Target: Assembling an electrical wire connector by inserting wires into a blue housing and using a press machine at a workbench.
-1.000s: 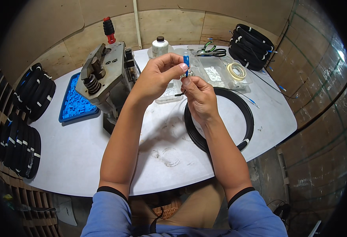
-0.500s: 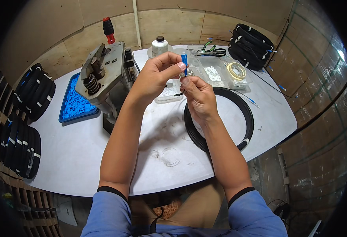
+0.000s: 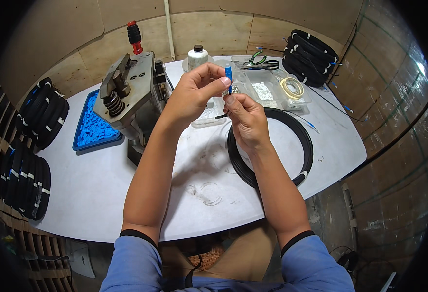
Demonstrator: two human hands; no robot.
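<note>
My left hand (image 3: 194,95) is closed in a pinch on a blue fiber optic connector (image 3: 228,73), held upright with a pale cap at its top. Just below, my right hand (image 3: 248,119) pinches the connector's thin blue tail between thumb and forefinger. A short piece of black cable (image 3: 221,117) sticks out to the left of the right hand's fingers. Under and beyond the right wrist, a coil of black cable (image 3: 308,146) with a white tie lies on the white table (image 3: 102,194).
A metal hand press (image 3: 138,73) stands left, beside a blue tray (image 3: 75,141) of small blue parts. Black cable coils (image 3: 309,58) are stacked back right; more coils (image 3: 26,180) lie left. Behind my hands are a white bottle (image 3: 197,58), clear boxes (image 3: 265,90), scissors (image 3: 267,65) and tape (image 3: 292,88).
Both hands and the blue connector have shifted very slightly to the right. The grip of each hand stays the same.
</note>
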